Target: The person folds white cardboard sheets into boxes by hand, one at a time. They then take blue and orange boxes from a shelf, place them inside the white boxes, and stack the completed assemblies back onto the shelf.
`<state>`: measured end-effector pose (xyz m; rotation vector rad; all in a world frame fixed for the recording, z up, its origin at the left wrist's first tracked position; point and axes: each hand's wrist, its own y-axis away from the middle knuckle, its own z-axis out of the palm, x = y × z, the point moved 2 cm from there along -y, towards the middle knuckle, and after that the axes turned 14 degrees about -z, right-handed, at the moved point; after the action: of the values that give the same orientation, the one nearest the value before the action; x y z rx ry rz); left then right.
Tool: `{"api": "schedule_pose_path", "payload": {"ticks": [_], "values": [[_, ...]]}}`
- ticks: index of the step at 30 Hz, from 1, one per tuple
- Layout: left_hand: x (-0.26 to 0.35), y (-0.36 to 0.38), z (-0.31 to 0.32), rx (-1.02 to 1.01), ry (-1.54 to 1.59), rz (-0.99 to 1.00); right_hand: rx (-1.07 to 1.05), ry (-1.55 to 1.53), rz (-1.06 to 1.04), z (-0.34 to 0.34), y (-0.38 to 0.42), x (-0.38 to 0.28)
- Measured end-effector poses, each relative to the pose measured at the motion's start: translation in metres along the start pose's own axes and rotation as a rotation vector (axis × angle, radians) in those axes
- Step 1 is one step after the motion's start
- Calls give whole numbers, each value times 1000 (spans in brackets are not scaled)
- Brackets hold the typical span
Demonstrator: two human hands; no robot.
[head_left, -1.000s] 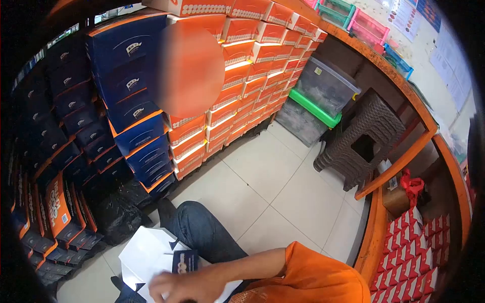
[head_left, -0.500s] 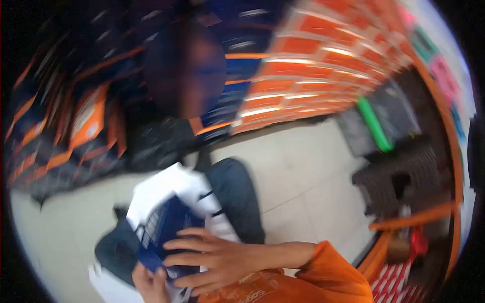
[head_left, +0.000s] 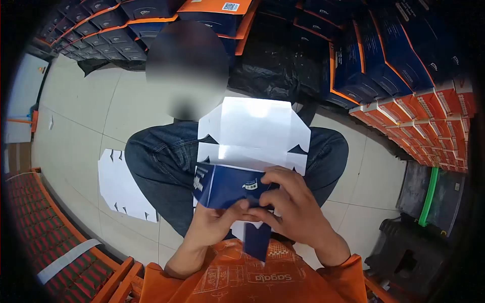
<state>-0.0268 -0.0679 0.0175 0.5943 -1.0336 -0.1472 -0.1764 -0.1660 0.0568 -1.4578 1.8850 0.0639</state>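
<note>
The stacked orange cartons (head_left: 424, 126) are sitting at the right edge, where the earlier frame is showing them at upper right. A white sheet (head_left: 257, 121) is lying across the legs at centre. Below it, both hands are holding a dark blue box (head_left: 232, 187), apparently mid-fold; the next move seems to call for steady panels and aligned edges. The right hand (head_left: 300, 214) is curling half-closed around its side, its fingers no longer spreading flat. The left hand (head_left: 209, 227) is pinching its lower edge, fingers partly hidden. A narrow blue flap (head_left: 256, 242) is hanging below.
</note>
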Motion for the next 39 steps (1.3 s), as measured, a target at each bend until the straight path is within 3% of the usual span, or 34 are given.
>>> {"api": "schedule_pose_path", "payload": {"ticks": [2, 4, 6, 7, 8, 9, 10, 12, 13, 14, 16, 18, 20, 21, 23, 24, 26, 27, 28, 29, 30, 31, 32, 33, 35, 38, 39], "values": [[1, -9, 2, -36, -47, 51, 133, -371, 203, 7, 5, 13], [-4, -21, -1, -53, 127, -14, 243, -451, 218, -1, 16, 24], [-8, -32, -9, -36, 128, 21, -32, -424, -21, -5, 16, 21], [-11, -32, -14, -12, -123, 139, -126, -197, -14, 1, 15, 15], [-15, -30, -15, 4, -378, 250, -108, -27, -38, 5, 16, 15], [-21, -30, -11, -72, -138, 185, -75, 71, -55, 3, 17, 19], [-20, -31, -12, -83, -139, 182, -44, 168, -73, -1, 17, 23], [-13, -27, -13, -129, -685, 351, -98, 147, -63, -4, 0, 20], [-21, -20, -7, -123, -677, 210, -153, 118, -58, -3, -7, 15], [-15, -18, -1, -117, -723, 333, -151, 120, -58, -4, -9, 11], [-12, -21, -34, -438, -728, 19, -327, 18, 7, -2, -10, 8], [-18, -12, -113, -598, -409, 39, -243, 73, -1, -8, 5, 21], [2, -15, -159, -938, 82, 115, 311, -367, 146, -17, 20, 44], [8, -8, -131, -939, 81, 106, 316, -369, 154, -6, 30, 49], [25, 6, -61, 106, 182, 294, 676, -1016, 508, 19, 53, 60], [22, 4, -54, 106, 180, 300, 675, -1017, 501, 23, 51, 59], [11, -4, -43, -71, 83, 285, 191, -1088, 558, 47, 38, 49], [4, -8, -39, -160, 38, 274, 292, -827, 524, 49, 27, 39], [-1, -12, -35, -249, -5, 264, 285, -823, 524, 46, 20, 35], [-3, -14, -31, -336, -48, 256, 360, -474, 259, 35, 9, 30], [7, -21, -29, -428, -351, 356, 426, -124, -10, 22, 0, 21], [8, -19, -25, -435, -260, 298, 221, -128, -200, 8, -8, 7], [7, -14, -21, -441, -172, 232, 226, -131, -197, 9, -4, 8], [6, -8, -16, -443, -177, 225, 282, -56, -151, 11, 2, 8], [5, -4, -15, -168, -17, 234, 461, 119, -81, 13, 0, 8], [6, -7, -22, -256, -224, 217, 381, 102, -160, 21, 11, 6], [9, -8, -18, -353, -255, 173, 395, -111, -343, 24, 8, 12]]}}
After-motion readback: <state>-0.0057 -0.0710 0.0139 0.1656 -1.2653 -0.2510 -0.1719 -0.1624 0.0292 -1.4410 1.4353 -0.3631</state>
